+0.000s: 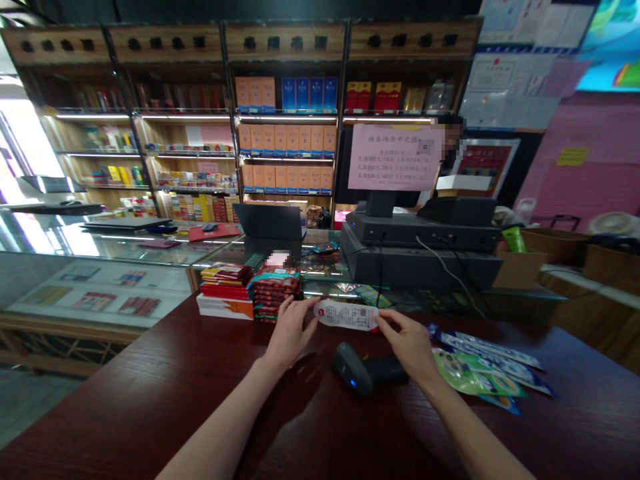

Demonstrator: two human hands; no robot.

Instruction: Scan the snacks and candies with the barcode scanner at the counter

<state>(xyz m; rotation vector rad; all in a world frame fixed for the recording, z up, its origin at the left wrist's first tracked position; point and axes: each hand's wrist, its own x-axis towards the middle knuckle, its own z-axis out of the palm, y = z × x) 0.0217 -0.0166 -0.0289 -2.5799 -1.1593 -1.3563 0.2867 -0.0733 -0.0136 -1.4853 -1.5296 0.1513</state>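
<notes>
A flat white package (347, 315) with rounded ends, small print, a square code and a red mark is held level above the dark red counter. The fingertips of my left hand (293, 327) are closed at its left end, and my right hand (406, 340) pinches its right end. Below the package lies a black barcode scanner (355, 369) with a blue light. Beside my left hand stands a stack of dark red packets (275, 293). Green and blue packets (475, 373) lie to the right of my right hand.
Red and yellow packets (226, 283) stand on the counter (150, 393) at the left. Behind are a laptop (270, 222), a glass display case (100, 287) and a monitor with a pink sign (393, 157). A person's head shows behind the monitor. Shelves of boxes line the back.
</notes>
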